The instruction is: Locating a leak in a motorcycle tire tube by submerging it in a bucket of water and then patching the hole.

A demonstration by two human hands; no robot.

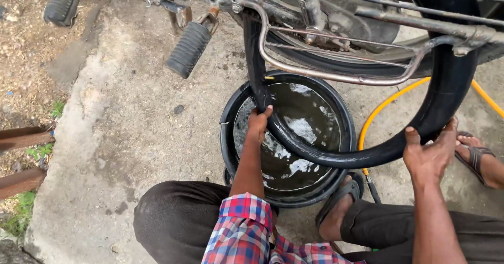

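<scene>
— Black rubber is what is seen most: an inflated inner tube (336,156) is looped down from the motorcycle (336,17) above, and its lowest curve is dipped into a round black basin (227,138) filled with dark water. Are any packages, labels or signs to be made out?

— None are shown. A yellow hose (375,114) is laid in an arc on the ground just beside the basin, on its right, and is partly hidden behind the tube. A ribbed black footrest (188,48) is hung out from the motorcycle frame above the basin's left side, and a curved metal guard rail (336,75) is crossed in front of the tube.

— What surface is the basin set on?

— Rough grey concrete (136,122), stained and damp, is seen beneath it; bare earth with a few green weeds (39,151) is bordered along the left. The scene is outdoors.

— How are the hands placed?

— The left hand (258,123) is closed around the tube where it enters the water at the basin's left, fingers wrapped over the rubber. The right hand (431,151) is curled about the tube's rising right side, well clear of the water, thumb and fingers clasped on it. A checked red and blue sleeve (241,227) is worn on the left arm, and sandalled feet (475,156) are rested on the concrete.
</scene>
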